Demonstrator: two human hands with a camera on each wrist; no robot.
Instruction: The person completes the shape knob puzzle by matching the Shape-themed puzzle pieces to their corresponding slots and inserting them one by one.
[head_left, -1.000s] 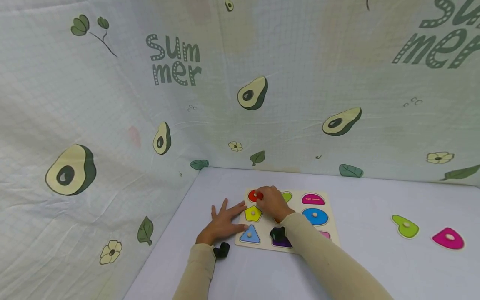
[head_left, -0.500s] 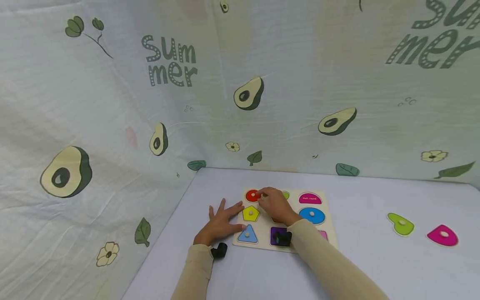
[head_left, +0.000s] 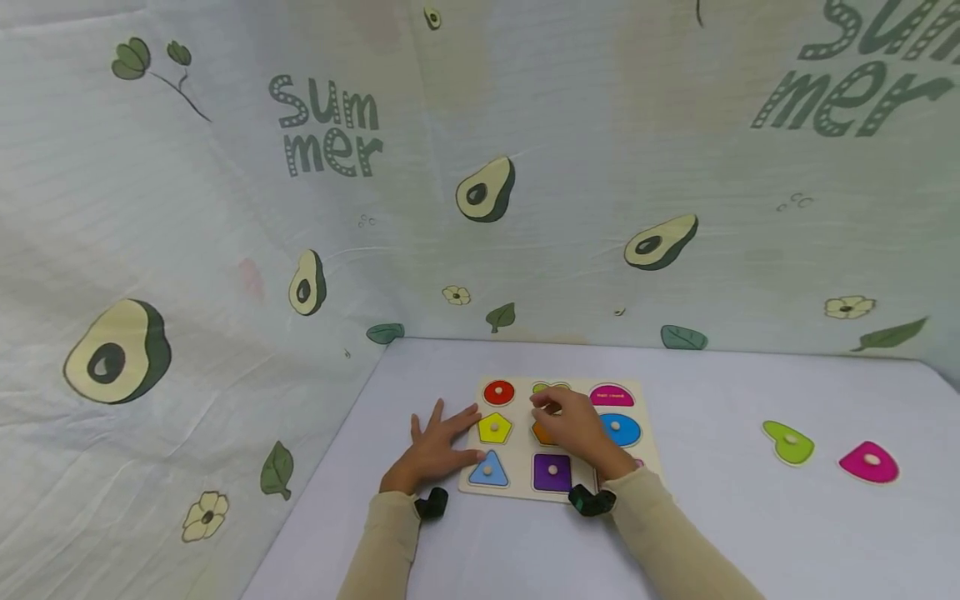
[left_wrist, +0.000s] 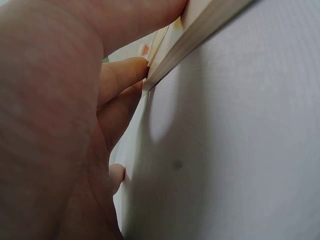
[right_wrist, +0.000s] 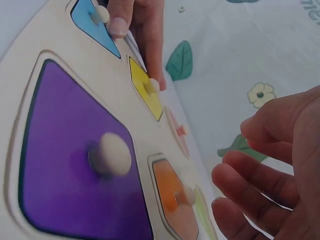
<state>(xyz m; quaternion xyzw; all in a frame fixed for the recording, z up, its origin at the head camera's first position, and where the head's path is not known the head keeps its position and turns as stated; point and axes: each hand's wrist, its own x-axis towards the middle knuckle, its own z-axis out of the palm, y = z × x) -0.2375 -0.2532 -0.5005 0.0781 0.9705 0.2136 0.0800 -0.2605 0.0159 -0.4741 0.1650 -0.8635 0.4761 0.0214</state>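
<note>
A wooden shape puzzle board (head_left: 585, 493) lies on the white table. A red circle (head_left: 498, 392), yellow pentagon (head_left: 495, 428), blue triangle (head_left: 487, 471), purple square (head_left: 552, 471) and blue circle (head_left: 621, 429) sit in its recesses. My left hand (head_left: 456, 433) lies flat on the table, fingers (left_wrist: 130, 72) touching the board's left edge (left_wrist: 200, 35). My right hand (head_left: 557, 413) hovers over the board's middle with loosely curled fingers (right_wrist: 250, 175) and holds nothing. It partly hides the orange hexagon (right_wrist: 172, 200), and the purple square (right_wrist: 75, 160) lies just in front of it.
A loose green piece (head_left: 789, 442) and a loose magenta piece (head_left: 868, 462) lie on the table far to the right. Avocado-print cloth walls (head_left: 225, 275) close off the left and back sides. Bare table stretches between the board and the loose pieces.
My right hand has left the red circle and drawn back right to the board's middle. The red circle stays in its recess. My left hand has kept its place.
</note>
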